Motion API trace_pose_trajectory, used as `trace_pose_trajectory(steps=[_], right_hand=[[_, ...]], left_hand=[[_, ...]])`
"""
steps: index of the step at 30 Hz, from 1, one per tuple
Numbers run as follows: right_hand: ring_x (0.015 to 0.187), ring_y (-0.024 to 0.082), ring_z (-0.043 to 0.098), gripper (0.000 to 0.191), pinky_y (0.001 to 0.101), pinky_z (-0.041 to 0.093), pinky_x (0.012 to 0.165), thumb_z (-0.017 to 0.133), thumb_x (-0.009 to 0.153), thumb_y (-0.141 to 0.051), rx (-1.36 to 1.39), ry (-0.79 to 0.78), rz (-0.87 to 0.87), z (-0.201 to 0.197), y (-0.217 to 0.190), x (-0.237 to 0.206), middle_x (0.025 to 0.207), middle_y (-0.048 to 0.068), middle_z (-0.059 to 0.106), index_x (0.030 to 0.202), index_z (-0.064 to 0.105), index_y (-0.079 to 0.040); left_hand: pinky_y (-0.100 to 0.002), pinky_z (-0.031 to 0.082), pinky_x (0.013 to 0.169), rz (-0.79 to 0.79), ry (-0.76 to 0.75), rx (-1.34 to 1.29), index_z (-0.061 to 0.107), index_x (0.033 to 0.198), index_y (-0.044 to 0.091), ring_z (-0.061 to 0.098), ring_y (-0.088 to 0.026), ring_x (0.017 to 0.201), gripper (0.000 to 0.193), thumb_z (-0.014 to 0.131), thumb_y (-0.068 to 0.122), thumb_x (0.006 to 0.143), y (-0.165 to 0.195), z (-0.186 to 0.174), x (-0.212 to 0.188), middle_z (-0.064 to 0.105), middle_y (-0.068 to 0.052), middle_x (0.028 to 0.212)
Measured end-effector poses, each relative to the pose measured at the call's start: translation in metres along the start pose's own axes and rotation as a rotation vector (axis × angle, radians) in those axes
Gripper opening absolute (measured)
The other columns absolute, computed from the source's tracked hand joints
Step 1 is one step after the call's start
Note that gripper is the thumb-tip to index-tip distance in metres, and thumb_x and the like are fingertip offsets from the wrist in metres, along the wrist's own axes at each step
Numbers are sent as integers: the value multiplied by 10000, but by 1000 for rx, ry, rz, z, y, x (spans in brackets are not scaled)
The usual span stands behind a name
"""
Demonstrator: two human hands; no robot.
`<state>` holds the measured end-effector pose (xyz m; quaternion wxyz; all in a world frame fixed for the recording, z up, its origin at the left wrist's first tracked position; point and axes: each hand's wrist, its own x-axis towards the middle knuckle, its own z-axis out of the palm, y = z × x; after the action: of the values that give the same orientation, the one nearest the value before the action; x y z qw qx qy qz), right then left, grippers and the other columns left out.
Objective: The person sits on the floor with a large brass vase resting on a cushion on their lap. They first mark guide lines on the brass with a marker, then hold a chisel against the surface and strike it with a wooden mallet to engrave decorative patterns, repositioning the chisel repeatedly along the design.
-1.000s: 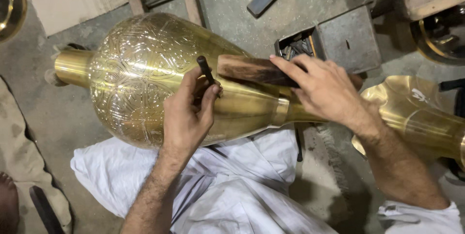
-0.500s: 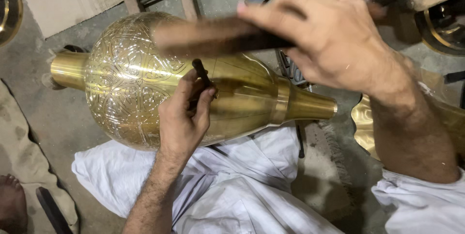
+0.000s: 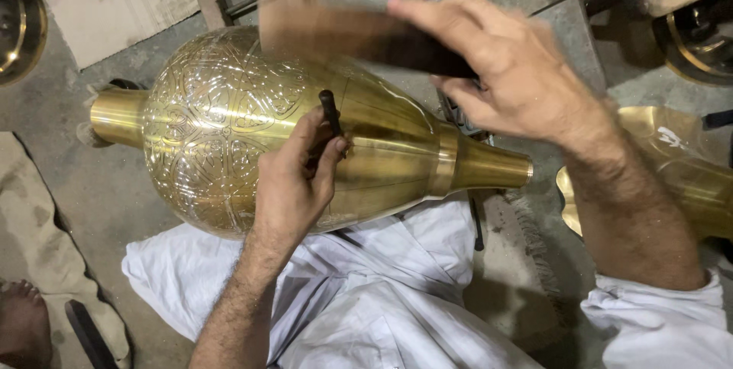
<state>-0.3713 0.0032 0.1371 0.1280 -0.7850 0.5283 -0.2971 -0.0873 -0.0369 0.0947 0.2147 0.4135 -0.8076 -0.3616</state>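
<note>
**A:** Brass, that big vase [image 3: 252, 132], lying on its side across the person's lap, its belly cut all over with fine engraved patterning and its plain neck running out to the right. What did the left hand [image 3: 294, 186] have?

**B:** It was closed around a short dark punch [image 3: 331, 113], thumb and fingers pinched together on the shaft. The tool's tip rested on the vase right at the edge of the engraved area, and the heel of the hand leaned on the metal just below the grip.

**A:** And the right hand [image 3: 504, 71]?

**B:** Raised above and to the right of that pinch, fingers wrapped tight round a dark wooden mallet [image 3: 359, 33]. The mallet's head reached out leftward from the fist, blurred, hanging over the punch and clear of it.

**A:** What lay under the grip?

**B:** White cloth [image 3: 366, 292] of the person's clothing, bunched beneath the vase. Off past the right forearm sat another brass piece [image 3: 687, 178] on the grey concrete floor [image 3: 69, 163], well apart from the punch.
</note>
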Motion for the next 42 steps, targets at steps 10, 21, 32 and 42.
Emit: trace_pose_trajectory(steps=[10,21,32,42], right_hand=[[1012,313,677,857,491,532,811,788,775,-22,-259,-162,104,8,2,-12,1200,104,656,1544,467,-226],[1225,260,643,749,357,602,1016,740,949,-18,8,112,-40,27,20,-33,1398,142,597,1601,394,-148],[1208,261,639,754,422,495,1013,800,938,-86,-1,50,279,35,6,-49,1368,104,635,1588,433,-192],[1093,227,648,676,406,492,899,771,970,-43,14,95,266,42,4,-58,1321,73,659,1563,480,-187]], left_hand=[[-331,649,830,-18,-80,-55,555,1359,33,810,-209,961,387,665,55,988,-1,-4,4,798,-146,1027],[-367,649,830,16,-197,1,577,1300,64,800,-252,968,311,663,96,1002,-1,-9,12,798,-147,1017],[-412,630,775,86,-217,14,573,1310,66,785,-320,931,361,694,128,975,3,-13,16,778,-178,993],[-441,620,735,123,-292,66,616,1278,71,776,-336,847,315,688,170,988,0,-16,21,770,-177,955]])
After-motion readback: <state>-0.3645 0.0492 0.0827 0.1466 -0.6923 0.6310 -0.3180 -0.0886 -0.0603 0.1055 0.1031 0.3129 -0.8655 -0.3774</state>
